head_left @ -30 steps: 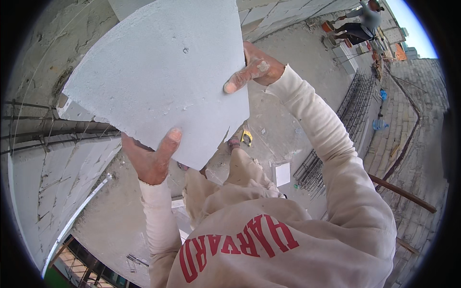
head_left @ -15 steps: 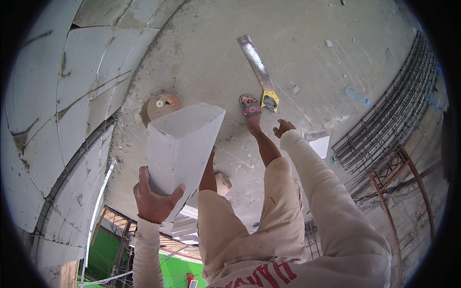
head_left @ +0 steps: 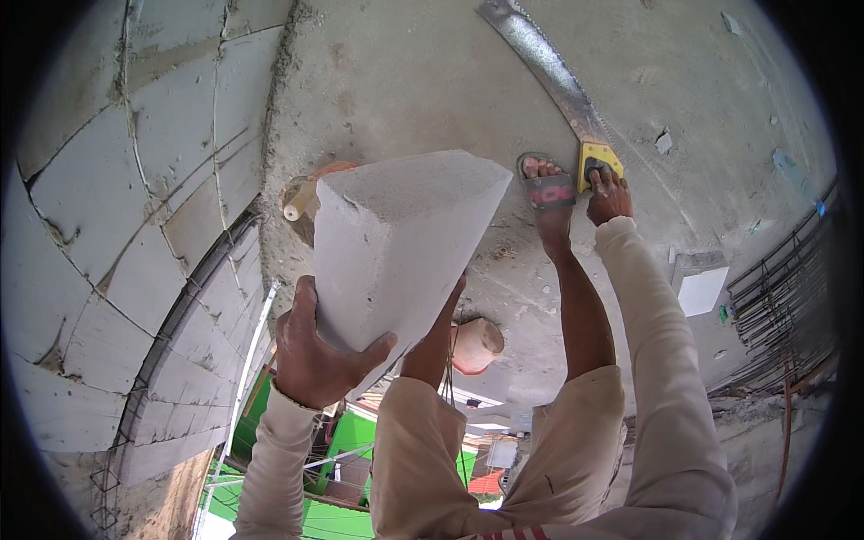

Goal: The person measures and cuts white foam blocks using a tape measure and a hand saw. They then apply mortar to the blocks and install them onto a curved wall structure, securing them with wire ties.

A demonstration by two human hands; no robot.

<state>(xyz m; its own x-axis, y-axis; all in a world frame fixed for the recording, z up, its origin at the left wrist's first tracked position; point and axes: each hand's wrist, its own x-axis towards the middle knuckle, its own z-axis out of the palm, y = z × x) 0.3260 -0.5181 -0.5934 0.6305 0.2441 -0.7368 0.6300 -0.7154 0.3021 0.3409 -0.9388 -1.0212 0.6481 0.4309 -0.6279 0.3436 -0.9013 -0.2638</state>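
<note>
As the left hand (head_left: 322, 351) clamps a pale grey block (head_left: 405, 243), its thumb pressed to the near face and its fingers spread along the left side, the right hand (head_left: 609, 196) reaches down to a handsaw (head_left: 553, 81) on a dusty concrete floor (head_left: 405, 90). The right fingers touch the saw's yellow-and-dark handle (head_left: 589, 155), though whether they have closed around it cannot be told from this angle. The block stands tilted in front of the left leg, its rough end face turned up; its lower end is hidden, so any contact with the ground cannot be made out. The saw lies flat, its toothed blade slanting away toward the upper left.

Just left of the handle is the worker's sandalled right foot (head_left: 549, 184). Beyond the block's left edge, a round orange-brown container (head_left: 301, 225) is partly covered from view, and a reddish, tub-like object (head_left: 477, 346) sits between the legs. A smaller white-faced piece (head_left: 702, 290) lies to the right of the right forearm, near a bundle of steel bars (head_left: 783, 297). Along the left side rises a wall of large grey blocks (head_left: 81, 198), and green panels (head_left: 346, 445) show below.
</note>
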